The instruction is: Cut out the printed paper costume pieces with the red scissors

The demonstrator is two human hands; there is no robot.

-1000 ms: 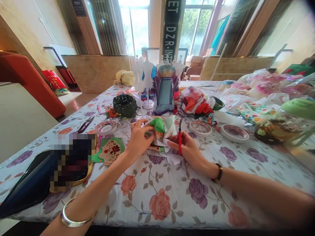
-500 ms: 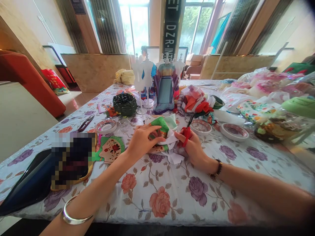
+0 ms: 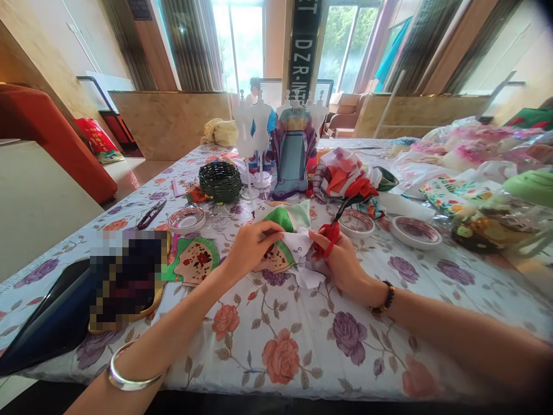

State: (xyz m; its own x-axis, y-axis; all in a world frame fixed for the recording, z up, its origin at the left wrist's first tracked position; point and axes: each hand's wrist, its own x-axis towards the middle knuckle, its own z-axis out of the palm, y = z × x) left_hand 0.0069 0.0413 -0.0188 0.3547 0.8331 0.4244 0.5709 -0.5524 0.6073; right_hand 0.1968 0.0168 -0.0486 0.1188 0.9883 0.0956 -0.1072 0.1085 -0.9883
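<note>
My left hand pinches the left edge of a small cloth piece, whose white back faces me. A green part of cloth shows just behind it. My right hand has its fingers around red-handled scissors, blades pointing away from me, while thumb and fingertip pinch the cloth's right edge. Below the cloth lies a printed piece with a green border and red flecks, partly covered. White scraps rest beside it. Another green-edged printed piece lies left of my left hand.
Thread snips, a tape roll and a dark woven basket surround the work. Behind stand white miniature dress forms, a dressed one and a cloth heap. A blurred dark object lies left.
The cloth between my hands has been turned and flattened, so its white back now shows. My left fingers have closed from a spread grip into a pinch. The scissors have tilted slightly.
</note>
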